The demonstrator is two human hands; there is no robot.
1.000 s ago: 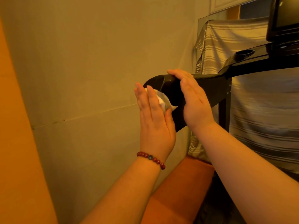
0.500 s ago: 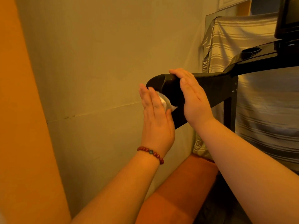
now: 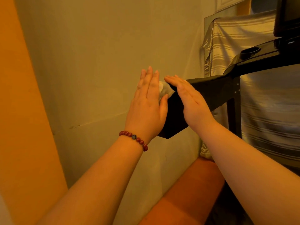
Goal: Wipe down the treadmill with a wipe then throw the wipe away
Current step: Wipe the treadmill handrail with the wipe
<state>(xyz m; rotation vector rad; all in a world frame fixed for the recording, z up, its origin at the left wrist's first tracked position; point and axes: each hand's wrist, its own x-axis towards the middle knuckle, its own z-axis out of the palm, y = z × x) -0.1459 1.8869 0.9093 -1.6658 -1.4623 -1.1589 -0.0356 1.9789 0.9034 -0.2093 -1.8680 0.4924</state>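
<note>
Wipe [image 3: 164, 90] lies pressed between flat left hand [image 3: 146, 108] and treadmill handrail [image 3: 211, 90], flat right hand [image 3: 193, 101] atop.

1. The left hand [image 3: 146, 108] is held upright, fingers straight and together, its back turned to the camera.
2. The right hand [image 3: 190, 98] is laid flat, fingers extended, just beside the left.
3. Both forearms [image 3: 103, 176] are stretched forward, bare.

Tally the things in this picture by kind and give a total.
Hands: 2, left hand and right hand
Wipe: 1
Treadmill: 1
Bracelet: 1
Striped cloth: 1
Total: 6
</note>
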